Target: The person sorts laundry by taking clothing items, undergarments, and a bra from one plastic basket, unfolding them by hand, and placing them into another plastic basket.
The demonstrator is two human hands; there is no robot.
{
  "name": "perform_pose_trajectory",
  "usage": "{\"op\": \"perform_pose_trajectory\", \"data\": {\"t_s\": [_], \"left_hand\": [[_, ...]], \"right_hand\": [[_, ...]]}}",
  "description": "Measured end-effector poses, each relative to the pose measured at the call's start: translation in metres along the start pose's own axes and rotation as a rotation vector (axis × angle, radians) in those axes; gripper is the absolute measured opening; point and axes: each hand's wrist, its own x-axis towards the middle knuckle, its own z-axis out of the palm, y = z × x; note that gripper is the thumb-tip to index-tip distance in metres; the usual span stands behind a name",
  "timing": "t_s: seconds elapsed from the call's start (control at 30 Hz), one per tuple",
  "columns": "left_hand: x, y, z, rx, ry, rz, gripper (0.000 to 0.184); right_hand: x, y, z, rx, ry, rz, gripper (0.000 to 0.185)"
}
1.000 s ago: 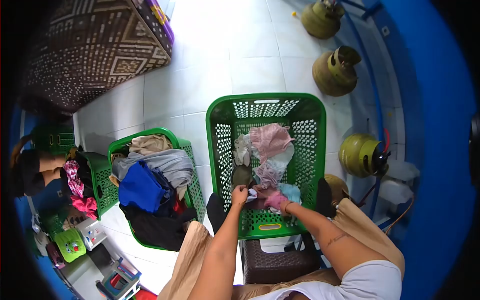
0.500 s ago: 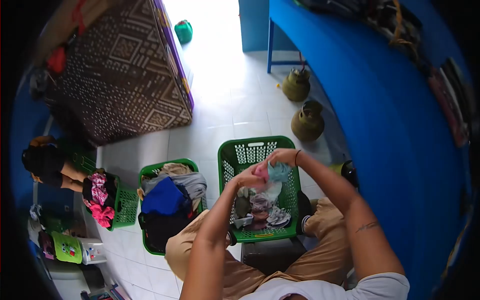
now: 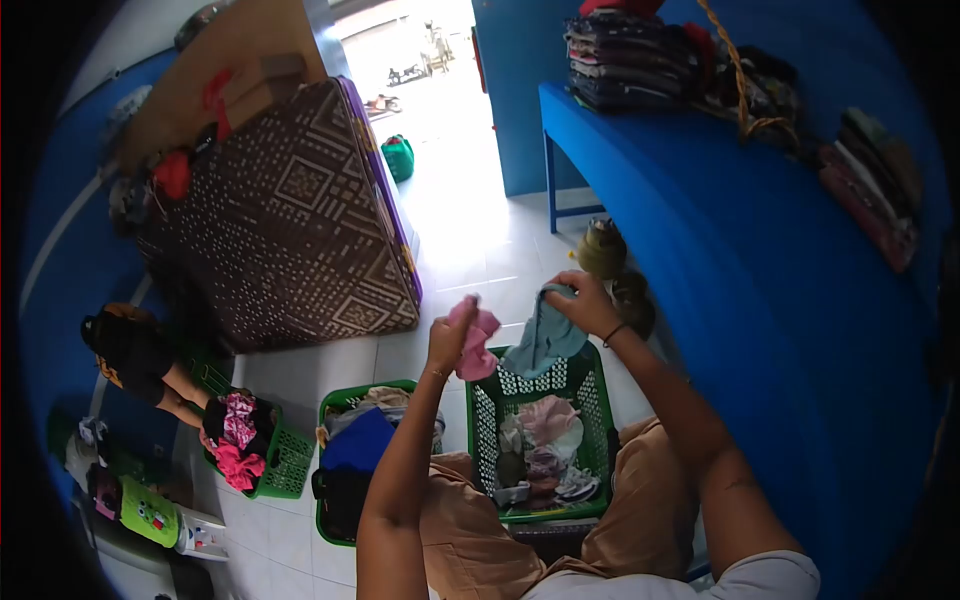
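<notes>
My left hand (image 3: 452, 340) is closed around a small pink cloth (image 3: 479, 345), which hangs to the right of the fingers. Pinched in my right hand (image 3: 588, 305) is a grey-green cloth (image 3: 545, 338) that drapes down to the left. Both pieces are held apart, above the far end of a green laundry basket (image 3: 610, 440) standing between my legs. Inside that basket lies a loose pile of small clothes (image 3: 545, 455) in pink, white and grey. What kind of garment each hand holds I cannot make out.
To the left stands a second green basket (image 3: 322, 505) with blue, black and beige clothes. Farther left, another person (image 3: 135, 350) bends by a basket (image 3: 290, 465) with pink clothes. A patterned mattress (image 3: 300, 220) leans beyond. At right, a blue table (image 3: 690, 200) carries folded clothes; gas cylinders (image 3: 603, 250) stand beneath.
My hands have moved apart and up from the basket, separating the pink cloth from the grey-green one. The view has tilted up, showing more of the doorway and folded clothes.
</notes>
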Motion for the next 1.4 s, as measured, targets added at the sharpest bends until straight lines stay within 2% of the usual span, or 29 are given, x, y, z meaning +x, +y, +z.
{"op": "perform_pose_trajectory", "data": {"t_s": [0.07, 0.13, 0.17, 0.23, 0.27, 0.4, 0.43, 0.57, 0.6, 0.73, 0.77, 0.9, 1.1, 1.23, 1.4], "left_hand": [[-0.006, 0.01, 0.003, 0.456, 0.037, 0.008, 0.037], [-0.024, 0.034, 0.008, 0.413, -0.125, 0.12, 0.037], [-0.026, 0.031, 0.013, 0.413, -0.121, 0.127, 0.037], [-0.027, 0.023, 0.026, 0.118, -0.192, 0.364, 0.038], [-0.025, 0.027, 0.03, 0.118, -0.193, 0.366, 0.038], [-0.03, 0.036, 0.042, 0.139, -0.203, 0.332, 0.039], [-0.03, 0.033, 0.041, 0.139, -0.208, 0.323, 0.039], [-0.023, 0.025, 0.037, 0.436, -0.664, 0.132, 0.034], [-0.022, 0.025, 0.034, 0.431, -0.667, 0.133, 0.034], [-0.023, 0.025, 0.009, 0.103, -0.701, -0.262, 0.029], [-0.023, 0.022, 0.006, 0.102, -0.703, -0.265, 0.029], [-0.016, 0.006, -0.004, -0.629, -0.588, -0.261, 0.027], [-0.023, 0.002, -0.001, -0.858, -0.514, -0.391, 0.024], [-0.03, 0.006, 0.005, -0.608, -0.329, 0.12, 0.026], [-0.03, 0.01, 0.001, -0.651, -0.428, 0.033, 0.033]], "right_hand": [[0.0, 0.001, 0.004, -0.265, 0.095, -0.092, 0.016], [-0.001, -0.007, 0.006, -0.258, 0.08, -0.06, 0.016], [-0.003, -0.012, 0.005, -0.252, 0.061, -0.015, 0.017], [-0.005, -0.02, 0.003, -0.238, 0.019, 0.082, 0.021], [-0.004, -0.022, 0.001, -0.239, 0.021, 0.081, 0.021], [-0.01, -0.023, 0.003, 0.207, -0.19, 0.376, 0.024], [-0.011, -0.023, 0.005, 0.212, -0.191, 0.385, 0.024], [-0.007, -0.026, 0.005, 0.818, -0.126, 0.489, 0.038], [-0.005, -0.023, 0.001, 0.814, -0.124, 0.493, 0.038], [-0.005, 0.007, -0.015, 0.226, -0.039, 0.349, 0.031], [-0.008, 0.014, -0.014, 0.227, -0.039, 0.353, 0.031], [-0.011, 0.034, -0.007, -0.226, 0.0, 0.248, 0.022], [-0.015, 0.0, 0.009, 0.057, -0.01, 0.057, 0.025], [-0.018, -0.021, 0.01, 0.317, -0.324, 0.043, 0.029], [-0.023, -0.022, 0.02, 0.096, -0.352, -0.176, 0.027]]}}
